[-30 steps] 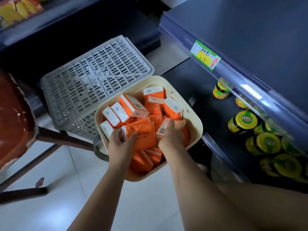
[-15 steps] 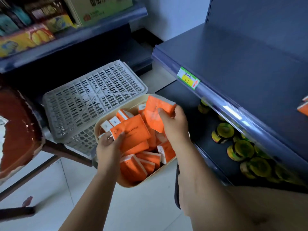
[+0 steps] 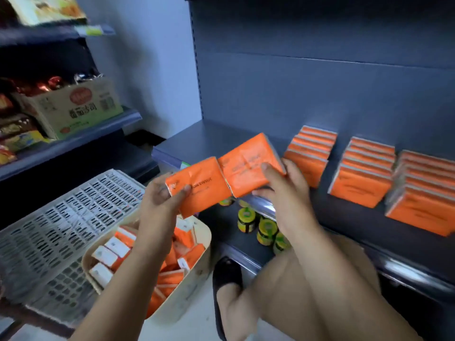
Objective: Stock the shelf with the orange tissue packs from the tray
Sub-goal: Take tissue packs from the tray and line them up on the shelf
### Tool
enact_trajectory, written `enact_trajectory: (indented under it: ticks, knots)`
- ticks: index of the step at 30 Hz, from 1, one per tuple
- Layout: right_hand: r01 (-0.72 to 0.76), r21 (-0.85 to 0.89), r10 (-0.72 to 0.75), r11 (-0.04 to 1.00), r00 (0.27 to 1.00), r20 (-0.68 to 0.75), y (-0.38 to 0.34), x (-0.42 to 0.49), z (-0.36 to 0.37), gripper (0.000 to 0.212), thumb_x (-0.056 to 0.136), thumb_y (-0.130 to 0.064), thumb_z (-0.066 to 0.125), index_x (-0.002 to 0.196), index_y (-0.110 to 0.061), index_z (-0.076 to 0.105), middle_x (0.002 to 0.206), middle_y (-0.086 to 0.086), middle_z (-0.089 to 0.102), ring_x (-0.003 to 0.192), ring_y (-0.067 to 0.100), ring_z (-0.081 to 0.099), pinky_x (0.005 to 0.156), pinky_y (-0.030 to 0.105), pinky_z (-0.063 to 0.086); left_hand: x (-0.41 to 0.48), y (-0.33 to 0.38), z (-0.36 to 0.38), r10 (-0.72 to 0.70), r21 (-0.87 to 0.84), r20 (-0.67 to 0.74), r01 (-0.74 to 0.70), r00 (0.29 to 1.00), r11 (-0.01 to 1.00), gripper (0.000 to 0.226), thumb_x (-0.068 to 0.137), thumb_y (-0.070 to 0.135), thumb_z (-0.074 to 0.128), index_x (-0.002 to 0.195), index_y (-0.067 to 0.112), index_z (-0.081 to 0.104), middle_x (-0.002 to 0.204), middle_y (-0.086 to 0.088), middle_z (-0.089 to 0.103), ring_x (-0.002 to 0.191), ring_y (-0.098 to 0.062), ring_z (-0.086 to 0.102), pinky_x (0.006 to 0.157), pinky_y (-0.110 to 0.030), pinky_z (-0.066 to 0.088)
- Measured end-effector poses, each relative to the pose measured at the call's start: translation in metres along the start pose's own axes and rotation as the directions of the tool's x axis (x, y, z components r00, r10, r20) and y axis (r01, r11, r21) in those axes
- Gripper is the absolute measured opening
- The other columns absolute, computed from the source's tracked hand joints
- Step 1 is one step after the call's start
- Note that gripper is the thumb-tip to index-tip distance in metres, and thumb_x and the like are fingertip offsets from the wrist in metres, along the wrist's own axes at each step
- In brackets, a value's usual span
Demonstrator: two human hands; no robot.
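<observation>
Left grip (image 3: pixel 160 200): thumb on top, fingers beneath, holding one orange pack (image 3: pixel 199 185) by its left end, mid-frame.
Right grip (image 3: pixel 288 190): thumb across the face of a second pack (image 3: pixel 248 166), fingers under it; the two packs touch edge to edge.
Where the packs are: in the air, above the tray (image 3: pixel 182 299) at lower centre and in front of the shelf (image 3: pixel 211 141).
Already stocked: three leaning rows (image 3: pixel 364 171) at centre right.
Left to do: many packs lie in the tray.
Risk, slip: the wrappers look soft and slick. A slack thumb could drop a pack onto the jars (image 3: pixel 261 222) directly below.
Risk, rows: pushing a new pack against the tilted rows could topple them forward.
Risk, both hands full: neither hand is free to steady a row.
</observation>
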State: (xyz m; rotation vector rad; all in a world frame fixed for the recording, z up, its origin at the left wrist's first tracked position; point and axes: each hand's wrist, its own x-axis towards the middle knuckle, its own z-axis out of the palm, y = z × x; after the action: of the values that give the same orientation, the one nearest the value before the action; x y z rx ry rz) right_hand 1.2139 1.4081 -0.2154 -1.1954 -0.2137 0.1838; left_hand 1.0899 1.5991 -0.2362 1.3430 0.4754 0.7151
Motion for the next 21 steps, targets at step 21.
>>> enact_trajectory:
  ticks: [21]
  knots:
    - [0.059,-0.476,-0.229,0.877,0.924,-0.308,-0.195,-0.169,-0.381,0.059,0.059,0.009,0.084,0.108,-0.016,0.062,0.082,-0.005,0.071,0.079,0.011,0.067,0.072,0.028,0.056,-0.164,0.012,0.339,0.089,0.009,0.832,-0.173,0.548,0.985,0.036,0.088,-0.008,0.073,0.113,0.014,0.061,0.089,-0.003,0.075,0.086,-0.017,0.07,0.084,-0.039,0.057]
